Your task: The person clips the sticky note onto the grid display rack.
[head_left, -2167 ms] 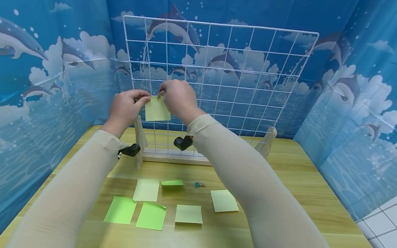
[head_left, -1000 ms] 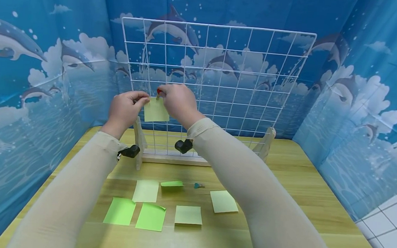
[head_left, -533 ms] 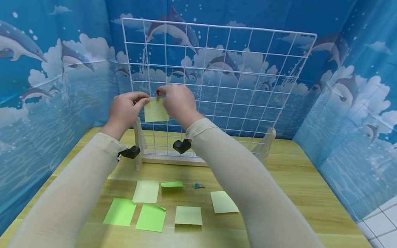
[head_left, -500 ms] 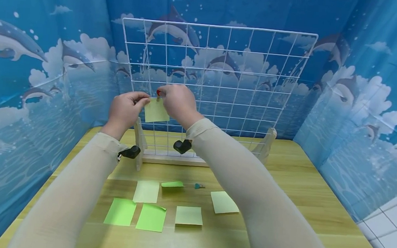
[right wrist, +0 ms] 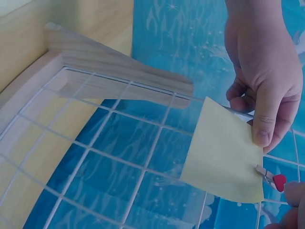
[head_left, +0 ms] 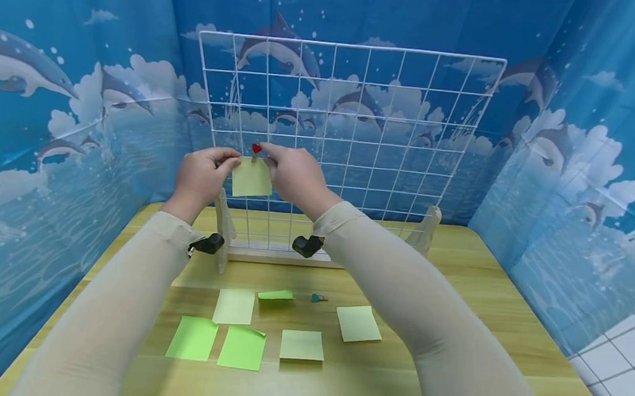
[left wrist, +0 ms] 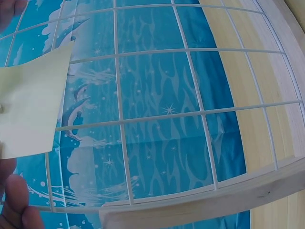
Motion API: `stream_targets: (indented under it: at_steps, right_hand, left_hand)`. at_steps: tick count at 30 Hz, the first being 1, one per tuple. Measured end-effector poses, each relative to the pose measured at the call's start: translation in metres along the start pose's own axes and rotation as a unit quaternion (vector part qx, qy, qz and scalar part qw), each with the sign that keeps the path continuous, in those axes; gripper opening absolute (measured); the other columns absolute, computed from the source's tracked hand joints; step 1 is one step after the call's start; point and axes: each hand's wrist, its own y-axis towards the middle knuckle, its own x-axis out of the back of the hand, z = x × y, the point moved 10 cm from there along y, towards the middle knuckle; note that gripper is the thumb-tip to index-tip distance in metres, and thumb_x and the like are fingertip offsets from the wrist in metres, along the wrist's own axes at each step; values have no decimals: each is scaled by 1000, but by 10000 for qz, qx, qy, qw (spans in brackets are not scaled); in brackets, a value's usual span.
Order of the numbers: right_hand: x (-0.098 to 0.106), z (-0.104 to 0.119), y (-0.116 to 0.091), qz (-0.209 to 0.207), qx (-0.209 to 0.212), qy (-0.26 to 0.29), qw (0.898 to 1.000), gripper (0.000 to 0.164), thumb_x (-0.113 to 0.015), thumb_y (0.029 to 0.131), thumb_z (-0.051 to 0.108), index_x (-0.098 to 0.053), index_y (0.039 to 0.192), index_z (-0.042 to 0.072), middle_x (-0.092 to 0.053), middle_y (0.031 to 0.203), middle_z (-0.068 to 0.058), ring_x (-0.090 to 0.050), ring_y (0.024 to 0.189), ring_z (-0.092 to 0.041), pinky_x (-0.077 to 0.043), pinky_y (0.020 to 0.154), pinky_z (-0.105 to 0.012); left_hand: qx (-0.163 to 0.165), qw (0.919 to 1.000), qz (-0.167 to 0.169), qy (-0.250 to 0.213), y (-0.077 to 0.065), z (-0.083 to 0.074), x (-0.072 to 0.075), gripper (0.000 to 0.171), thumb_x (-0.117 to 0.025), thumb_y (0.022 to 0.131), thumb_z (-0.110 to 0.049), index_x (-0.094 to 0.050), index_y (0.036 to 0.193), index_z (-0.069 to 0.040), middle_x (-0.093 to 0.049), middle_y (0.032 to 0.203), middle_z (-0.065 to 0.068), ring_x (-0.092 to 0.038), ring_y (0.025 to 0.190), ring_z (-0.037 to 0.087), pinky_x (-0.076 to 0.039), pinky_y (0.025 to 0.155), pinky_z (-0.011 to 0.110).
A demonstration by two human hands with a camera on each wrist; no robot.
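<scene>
A pale yellow sticky note (head_left: 252, 178) hangs against the white wire grid (head_left: 379, 128), toward its lower left. At its top edge sits a small wooden clothespin (right wrist: 265, 173) with a red heart (head_left: 256, 148). My left hand (head_left: 200, 176) pinches the note's upper left corner between thumb and index finger. Just right of the clothespin is my right hand (head_left: 299, 178), its thumb and index finger spread, fingertips beside the heart. Whether a fingertip still touches the heart is hard to tell. In the left wrist view the clothespin is mostly cut off.
On the wooden table (head_left: 456, 283) lie pale yellow notes (head_left: 303, 345), green notes (head_left: 241, 347) and a teal-topped clothespin (head_left: 318, 297). Wooden feet (head_left: 428, 228) hold up the grid. A blue dolphin-print curtain (head_left: 573, 75) surrounds the table.
My right hand has loosened its pinch on the clothespin and shifted slightly right and down, exposing the red heart. The left hand and the note have stayed in place.
</scene>
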Motion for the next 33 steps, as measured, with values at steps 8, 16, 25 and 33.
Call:
stream_targets:
  at_steps: [8,16,25,33]
  right_hand:
    - [4,-14,-54,-54,616,-53,9981,40,-44,98,31,-45,138,25,-48,53,4,-40,42,-14,-32,42,-27]
    - [10,-42,-105,78,711,-335,9969,42,-45,97,37,-48,137,22,-58,79,10,-50,63,-6,-41,53,-25]
    - [19,-80,-149,2,591,-346,9977,45,-48,95,39,-48,136,20,-58,127,-3,-53,118,-22,-44,96,-42]
    - [14,-115,-184,294,391,-72,9988,50,-47,96,40,-44,139,16,-44,142,-7,-39,131,-29,-31,107,-49]
  left_hand:
    - [3,9999,99,96,-2,0,-7,35,-47,91,-52,-67,110,-31,-69,100,-5,-51,64,17,-42,55,33]
    - [-102,9993,205,310,-1,1,-9,38,-45,92,-52,-66,114,-30,-68,102,-5,-47,57,20,-40,51,34]
    - [-462,9953,198,827,-1,-3,-3,40,-43,94,-50,-62,122,-30,-66,101,-2,-46,56,20,-38,50,33]
    - [-556,9922,291,1081,-2,-7,-3,44,-44,93,-50,-51,133,-31,-63,102,-1,-53,68,18,-42,54,32]
